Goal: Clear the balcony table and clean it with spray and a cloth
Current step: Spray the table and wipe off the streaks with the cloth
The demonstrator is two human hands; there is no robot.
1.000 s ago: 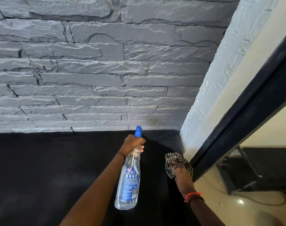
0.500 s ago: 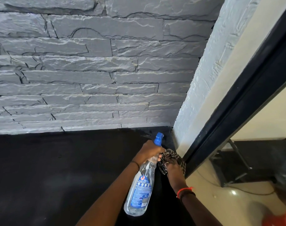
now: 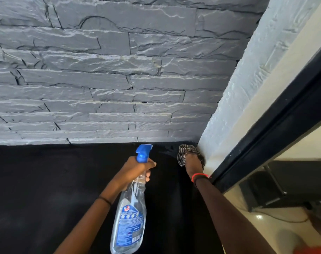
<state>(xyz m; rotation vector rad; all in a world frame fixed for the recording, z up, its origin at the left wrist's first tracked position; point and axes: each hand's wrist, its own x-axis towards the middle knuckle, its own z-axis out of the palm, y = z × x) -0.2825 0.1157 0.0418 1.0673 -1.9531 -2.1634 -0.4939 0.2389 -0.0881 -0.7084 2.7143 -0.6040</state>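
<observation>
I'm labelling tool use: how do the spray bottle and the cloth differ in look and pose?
The spray bottle is clear plastic with a blue trigger; the cloth is bunched, checked fabric. The left hand grips the spray bottle by its neck, off the table; the right hand holds the cloth down on the table, in its far corner. Shared: each is in one hand.
</observation>
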